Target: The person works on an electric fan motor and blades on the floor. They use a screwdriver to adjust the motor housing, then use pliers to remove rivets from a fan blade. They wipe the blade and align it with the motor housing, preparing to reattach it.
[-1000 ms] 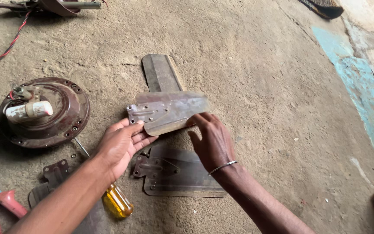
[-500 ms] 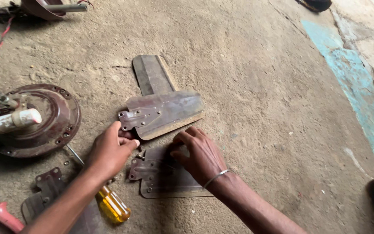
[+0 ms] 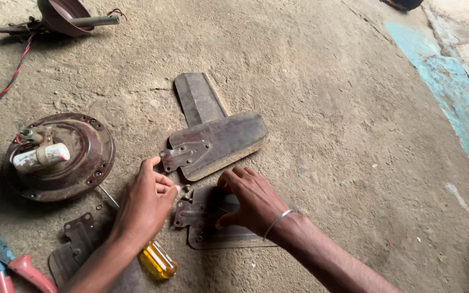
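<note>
My right hand (image 3: pixel 251 203) lies on a dusty brown fan blade (image 3: pixel 213 233) flat on the floor, fingers curled over its bracket end. My left hand (image 3: pixel 147 201) rests on the floor just left of it, with its fingertips beside some small loose screws (image 3: pixel 187 191) and nothing visible in them. A second blade (image 3: pixel 221 142) with a metal bracket lies just above both hands, across a third blade (image 3: pixel 197 97).
A round brown fan motor (image 3: pixel 77 163) sits at the left. A yellow-handled screwdriver (image 3: pixel 157 260) lies under my left forearm, with another blade (image 3: pixel 74 255) and red-handled pliers (image 3: pixel 12 266) at the lower left. A canopy on a rod (image 3: pixel 69 16) with red wire lies at the top left.
Both hands have let go of the upper blade, which now lies on the floor. They moved down, the right onto the lower blade and the left beside the screws.
</note>
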